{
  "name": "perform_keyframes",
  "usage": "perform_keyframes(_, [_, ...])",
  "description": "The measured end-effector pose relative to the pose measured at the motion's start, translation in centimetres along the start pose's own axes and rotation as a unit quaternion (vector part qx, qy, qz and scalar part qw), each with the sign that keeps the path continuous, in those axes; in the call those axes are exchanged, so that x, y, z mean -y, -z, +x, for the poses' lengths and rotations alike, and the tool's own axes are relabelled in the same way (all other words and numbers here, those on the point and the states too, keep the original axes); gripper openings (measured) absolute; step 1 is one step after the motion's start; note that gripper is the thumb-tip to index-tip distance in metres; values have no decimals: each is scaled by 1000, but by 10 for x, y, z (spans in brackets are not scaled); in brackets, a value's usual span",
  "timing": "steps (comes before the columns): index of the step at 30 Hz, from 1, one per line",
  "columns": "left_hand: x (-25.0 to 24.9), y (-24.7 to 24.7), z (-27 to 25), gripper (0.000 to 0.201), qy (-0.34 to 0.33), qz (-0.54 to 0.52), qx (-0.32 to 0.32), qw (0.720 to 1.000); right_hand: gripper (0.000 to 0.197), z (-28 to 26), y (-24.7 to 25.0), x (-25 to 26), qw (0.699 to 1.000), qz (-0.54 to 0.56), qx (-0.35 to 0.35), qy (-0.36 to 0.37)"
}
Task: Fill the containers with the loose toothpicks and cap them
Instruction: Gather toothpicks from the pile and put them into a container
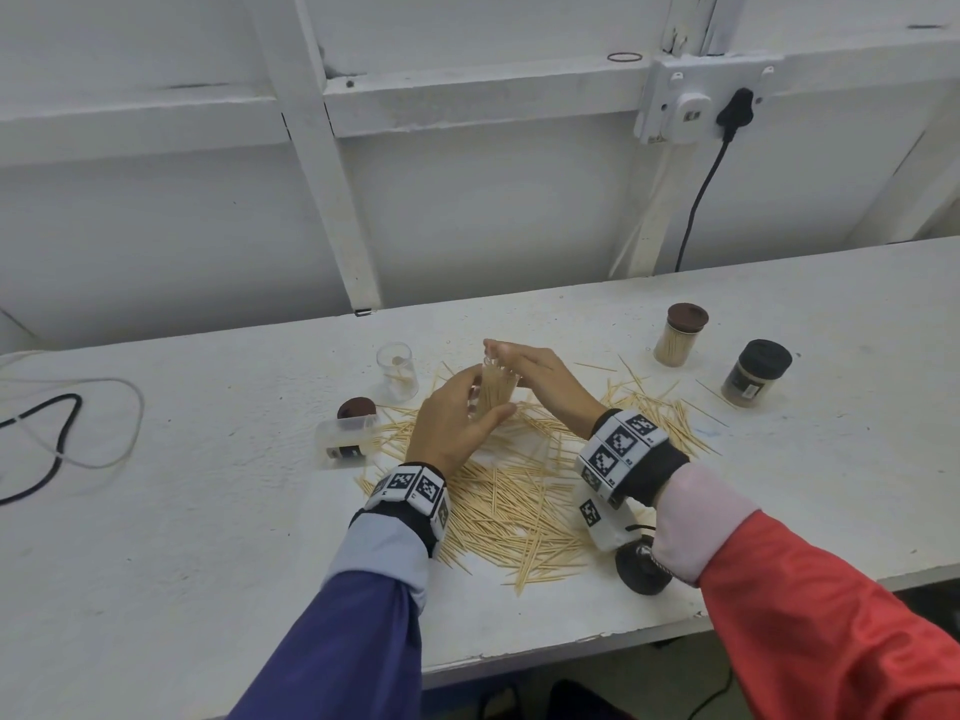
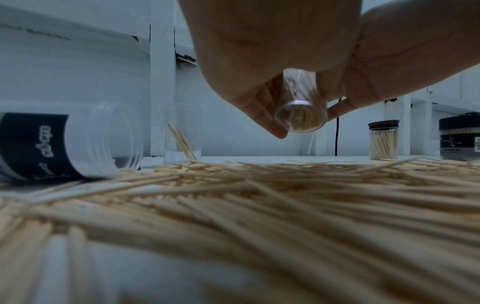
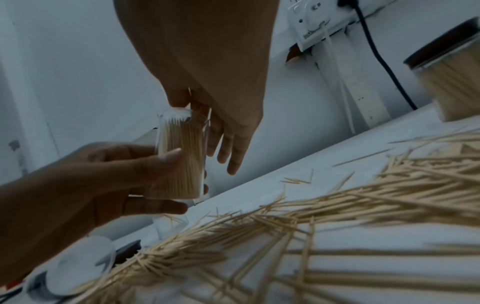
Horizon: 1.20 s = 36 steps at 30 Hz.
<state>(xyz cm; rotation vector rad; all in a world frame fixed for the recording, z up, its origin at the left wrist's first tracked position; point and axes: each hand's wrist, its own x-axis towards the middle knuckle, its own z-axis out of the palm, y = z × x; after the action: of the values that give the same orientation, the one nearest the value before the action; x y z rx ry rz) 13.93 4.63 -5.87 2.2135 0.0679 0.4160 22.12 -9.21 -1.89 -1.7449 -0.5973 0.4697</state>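
- Clear jar (image 3: 182,162), nearly full, lifted above the toothpicks (image 1: 519,506) on the table (image 1: 208,511) — gripped by left hand (image 1: 457,423).
- Right hand (image 1: 540,376) over the mouth, fingers mostly straight; whether pinching any, cannot tell.
- Best: keep jar upright, tap tips level — then cap.

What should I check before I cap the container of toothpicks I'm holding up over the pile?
1. Left hand grips the held container firmly: ok, fingers wrap it.
2. Container full: ok, toothpicks reach near the rim.
3. Rim clear for a lid: not ok, right hand is at the mouth, over the tips.
4. Right hand free to fetch a lid: cannot tell whether it pinches toothpicks.
5. Lid within reach: ok, a brown lid lies by the tipped container.
6. Fit of that lid: cannot tell.
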Motion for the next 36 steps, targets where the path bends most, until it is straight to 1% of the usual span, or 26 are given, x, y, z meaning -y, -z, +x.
perform_keyframes(2, [1, 0, 0, 50, -5, 5, 5, 1000, 60, -3, 0, 2, 999, 25, 15, -14])
perform_keyframes(3, [2, -1, 0, 52, -8, 6, 10, 1000, 62, -3, 1, 2, 999, 26, 26, -16])
perform_keyframes(5, [2, -1, 1, 56, -15, 5, 19, 1000, 59, -5, 0, 0, 999, 9, 46, -11])
perform_keyframes(9, [0, -2, 1, 62, -29, -2, 32, 999, 52, -4, 1, 2, 1000, 0, 10, 0])
perform_keyframes(11, [0, -2, 0, 60, -22, -6, 16, 1000, 52, -5, 3, 4, 999, 25, 21, -14])
perform_keyframes(13, [2, 0, 0, 57, -10, -13, -17, 1000, 62, -6, 3, 5, 997, 52, 48, -26])
perform_keyframes(14, [2, 1, 1, 57, -4, -15, -32, 999, 68, -6, 3, 5, 998, 31, 54, -20])
perform_keyframes(15, [3, 1, 1, 56, -3, -14, -42, 999, 71, -6, 2, 4, 999, -4, 47, -3])
perform_keyframes(16, [3, 1, 2, 56, -5, -7, -48, 999, 67, -4, 0, 2, 999, -42, 24, 21])
perform_keyframes(17, [4, 1, 2, 59, -11, 1, -49, 999, 59, -3, 0, 3, 996, -70, -12, 45])
perform_keyframes(18, [5, 0, 2, 64, -14, 9, -47, 999, 51, -2, 1, 3, 991, -99, -52, 71])
perform_keyframes(19, [6, 0, 2, 70, -12, 16, -46, 999, 48, -1, 4, 3, 981, -138, -90, 98])
perform_keyframes(20, [8, 0, 2, 75, -8, 27, -47, 998, 48, 0, 6, 4, 971, -176, -112, 118])
perform_keyframes(21, [9, 0, 2, 78, -4, 40, -48, 998, 48, 0, 8, 5, 966, -193, -115, 127])
perform_keyframes(24, [8, 0, 1, 77, -7, 77, -37, 996, 46, -1, 14, 13, 976, -159, -73, 129])
perform_keyframes(26, [6, 0, 1, 72, -18, 88, -30, 995, 49, -3, 17, 16, 976, -160, -63, 134])
perform_keyframes(29, [3, 1, 1, 62, -32, 78, -41, 996, 53, -9, 20, 19, 981, -146, 4, 124])
perform_keyframes(32, [2, 1, 2, 50, -69, 72, -59, 993, 62, -17, 18, 19, 981, -134, 61, 127])
perform_keyframes(34, [1, 2, 1, 47, -92, 72, -66, 991, 75, -20, 16, 16, 985, -104, 73, 118])
perform_keyframes(35, [2, 2, 2, 48, -100, 76, -64, 990, 80, -22, 16, 13, 988, -89, 67, 108])
perform_keyframes(36, [2, 1, 2, 50, -108, 77, -60, 989, 82, -24, 15, 11, 991, -73, 52, 96])
